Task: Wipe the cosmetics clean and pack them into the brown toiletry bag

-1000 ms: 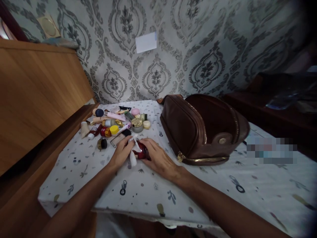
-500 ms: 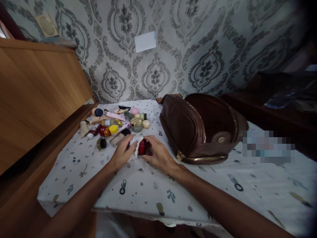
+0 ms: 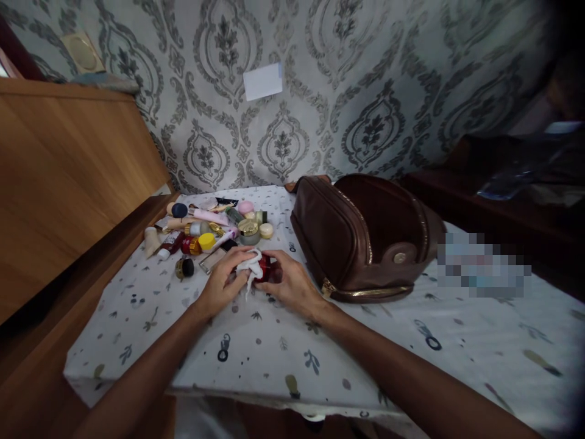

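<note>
On the left of the tabletop (image 3: 159,341), the spread of cosmetics lies as it did a second ago, with the beige tube (image 3: 152,242) at its left edge, the yellow-lidded jar (image 3: 206,241) further in and the dark-capped jar (image 3: 184,268) on the near side. Next comes the left hand (image 3: 218,286), its forearm reaching in from the near left, fingers bent and clamped on the white cloth (image 3: 250,263) with the thumb on the near side. The cloth is what has changed: a second ago it hung in a strip toward the near edge, and now it is bunched over the left part of the red container (image 3: 264,268), with only a thin tail trailing down. That suggests the cloth is being worked around the container's left end. The container sits between the two hands, near the middle of the tabletop; its exact shape is hidden. The right hand (image 3: 295,286), its forearm slanting in from the near right, closes on the container's right end, thumb near and fingers far, with the palm standing off it. Further right, the brown bag (image 3: 324,238) gapes open, untouched.
</note>
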`<state>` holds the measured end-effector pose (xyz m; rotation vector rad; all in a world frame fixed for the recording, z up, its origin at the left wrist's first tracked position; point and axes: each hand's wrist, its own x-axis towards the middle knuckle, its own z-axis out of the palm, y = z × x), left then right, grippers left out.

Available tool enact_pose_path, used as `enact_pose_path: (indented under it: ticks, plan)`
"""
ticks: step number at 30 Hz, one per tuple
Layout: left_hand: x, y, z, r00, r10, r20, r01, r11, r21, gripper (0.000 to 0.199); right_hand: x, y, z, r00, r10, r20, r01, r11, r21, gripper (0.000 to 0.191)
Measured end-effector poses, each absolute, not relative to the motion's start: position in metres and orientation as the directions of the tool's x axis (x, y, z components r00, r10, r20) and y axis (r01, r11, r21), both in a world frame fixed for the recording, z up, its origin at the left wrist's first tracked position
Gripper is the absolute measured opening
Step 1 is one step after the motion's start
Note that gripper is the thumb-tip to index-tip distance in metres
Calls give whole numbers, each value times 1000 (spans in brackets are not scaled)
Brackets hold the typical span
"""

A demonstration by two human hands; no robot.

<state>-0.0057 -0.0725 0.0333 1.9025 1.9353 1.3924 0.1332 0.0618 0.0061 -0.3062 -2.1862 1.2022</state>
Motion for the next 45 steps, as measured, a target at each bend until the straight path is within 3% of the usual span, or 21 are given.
enact_pose_path:
  ticks: [6,17,26,30,35,39,45]
  plan:
    - [-4,-73,35,-198,829,524,796,-176,579,32,131,63,5,-792,524,312,-68,431,-900,61]
    - [-3,-67,35,-359,843,401,754,9,657,29,136,58,11,-805,415,424,-116,591,-798,53]
    - [-10,-66,26,-397,848,350,661,0,750,19,128,61,-3,-784,525,332,-116,401,-909,61]
    - [-10,-67,24,-434,824,364,665,21,746,23,128,62,-3,-790,535,300,-99,372,-923,61]
    - [-10,-69,26,-430,793,431,696,-12,717,52,130,60,0,-785,529,322,-100,405,-909,60]
    - [-13,-69,23,-326,802,501,741,-112,662,47,130,60,1,-773,539,334,-88,430,-898,58]
    - [-13,-69,23,-335,775,536,734,-141,664,27,128,64,2,-770,578,272,-69,348,-935,50]
